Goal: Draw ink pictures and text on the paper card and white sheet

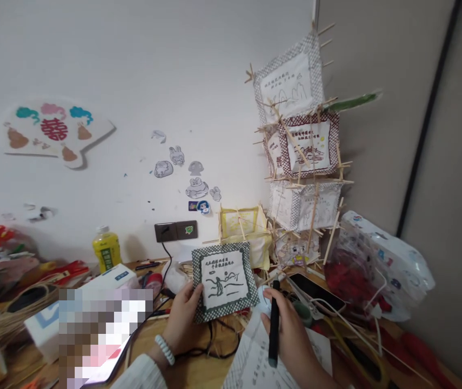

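Head view: the left hand holds a square paper panel upright near the middle of the cluttered wooden table, thumb on its printed front along the left edge and the other fingers hidden behind it. The panel has a dark checked border and a line drawing with writing above it. The right hand is closed around a black pen, which points upward with its tip just beside the panel's lower right corner. Under that hand lies a printed white sheet. Farther back and to the right, a tall stack of paper lanterns on stick frames rises against the wall, with a yellow lantern at its foot just behind the panel. A dark phone lies right of the pen, near what seems to be a plastic bag of red items. On the far left stands a yellow bottle.
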Tool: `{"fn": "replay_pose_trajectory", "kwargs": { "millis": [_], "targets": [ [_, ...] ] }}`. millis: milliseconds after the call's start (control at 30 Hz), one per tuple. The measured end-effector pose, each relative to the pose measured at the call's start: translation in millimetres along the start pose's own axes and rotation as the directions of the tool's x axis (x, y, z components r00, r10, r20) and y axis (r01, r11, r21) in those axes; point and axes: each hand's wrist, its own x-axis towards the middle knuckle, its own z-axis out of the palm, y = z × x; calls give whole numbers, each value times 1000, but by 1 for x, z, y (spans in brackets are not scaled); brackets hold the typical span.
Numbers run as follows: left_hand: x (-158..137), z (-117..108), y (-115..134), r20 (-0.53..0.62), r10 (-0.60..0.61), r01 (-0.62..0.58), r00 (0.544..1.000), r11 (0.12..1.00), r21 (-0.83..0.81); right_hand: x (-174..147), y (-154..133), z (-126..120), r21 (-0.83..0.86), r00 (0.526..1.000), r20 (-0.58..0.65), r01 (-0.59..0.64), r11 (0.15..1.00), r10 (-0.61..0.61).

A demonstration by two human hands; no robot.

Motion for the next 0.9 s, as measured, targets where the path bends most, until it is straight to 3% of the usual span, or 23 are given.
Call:
{"fn": "replay_pose_trajectory", "kwargs": {
  "millis": [333, 600, 767, 900],
  "targets": [
    [10, -3, -20, -75, -8, 5, 997, 999, -45, -6, 9, 9, -2, 1000, 1, -5, 1000, 5],
    [13, -5, -24, -53, -20, 14, 998, 994, -104, -10, 16, 11, -37, 997, 67, 31, 999, -28],
    [15, -7, -21, -91, 15, -11, 996, 999, 45, -10, 25, 10, -48, 994, 87, 65, 997, -61],
    [27, -37, -11, -192, 47, 7, 980, 962, 272, -6, 36, 10, -58, 982, 156, 113, 992, -103]
  ]
}}
